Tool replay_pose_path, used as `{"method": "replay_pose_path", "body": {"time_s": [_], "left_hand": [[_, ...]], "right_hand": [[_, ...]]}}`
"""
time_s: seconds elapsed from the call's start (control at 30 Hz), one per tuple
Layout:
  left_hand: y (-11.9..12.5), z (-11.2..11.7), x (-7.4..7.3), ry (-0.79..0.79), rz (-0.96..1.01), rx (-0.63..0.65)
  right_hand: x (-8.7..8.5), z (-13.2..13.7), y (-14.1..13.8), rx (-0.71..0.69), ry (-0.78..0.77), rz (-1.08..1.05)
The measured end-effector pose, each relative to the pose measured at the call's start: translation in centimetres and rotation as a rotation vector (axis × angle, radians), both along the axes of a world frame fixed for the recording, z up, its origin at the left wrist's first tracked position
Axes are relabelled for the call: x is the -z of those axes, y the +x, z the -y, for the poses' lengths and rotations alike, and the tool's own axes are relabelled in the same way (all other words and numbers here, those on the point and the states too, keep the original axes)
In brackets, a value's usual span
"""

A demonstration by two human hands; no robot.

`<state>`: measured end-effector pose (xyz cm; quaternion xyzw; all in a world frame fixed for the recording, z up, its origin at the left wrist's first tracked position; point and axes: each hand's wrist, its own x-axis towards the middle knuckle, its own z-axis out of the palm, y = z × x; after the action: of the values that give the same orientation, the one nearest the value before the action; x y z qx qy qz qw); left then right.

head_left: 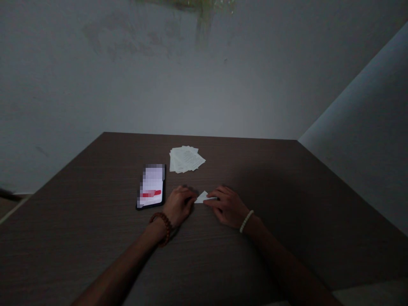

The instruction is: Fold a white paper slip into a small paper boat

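The paper [200, 198] is flanked by the left hand [179, 206] and the right hand [228, 205], so its two ends are blocked; it can be reached from above or from the near side, between the forearms. To the left, a low sweep is obstructed by the phone [152, 182], just beside the left hand. Beyond the paper, a strip of table [270, 157] is left before the flat stack [186, 159], and only a narrow gap is left between stack and phone. Wide room is offered rightward, until passage is stopped by the side wall [366, 123]; forward reach is bounded by the back wall [204, 93].
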<state>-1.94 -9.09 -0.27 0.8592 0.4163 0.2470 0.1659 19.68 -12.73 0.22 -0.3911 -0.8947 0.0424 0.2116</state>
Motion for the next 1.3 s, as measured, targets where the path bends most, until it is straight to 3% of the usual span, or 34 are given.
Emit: {"method": "replay_pose_path", "body": {"time_s": [0.43,0.7,1.07,1.23,1.3], "left_hand": [[0.5,0.2,-0.1,0.019,-0.085,-0.005],[0.6,0.0,0.7,0.056,-0.091,-0.012],[0.7,0.0,0.7,0.082,-0.056,-0.031],[-0.3,0.4,0.5,0.190,-0.056,-0.077],[-0.8,0.6,0.3,0.256,-0.130,-0.019]], "right_hand": [[-1.3,0.1,-0.3,-0.031,-0.037,0.136],[-1.6,0.3,-0.6,-0.004,-0.057,0.220],[-1.6,0.4,-0.9,0.022,-0.070,0.207],[-1.6,0.4,-1.0,0.067,-0.092,0.169],[-1.6,0.4,-1.0,0.081,-0.097,0.153]]}}
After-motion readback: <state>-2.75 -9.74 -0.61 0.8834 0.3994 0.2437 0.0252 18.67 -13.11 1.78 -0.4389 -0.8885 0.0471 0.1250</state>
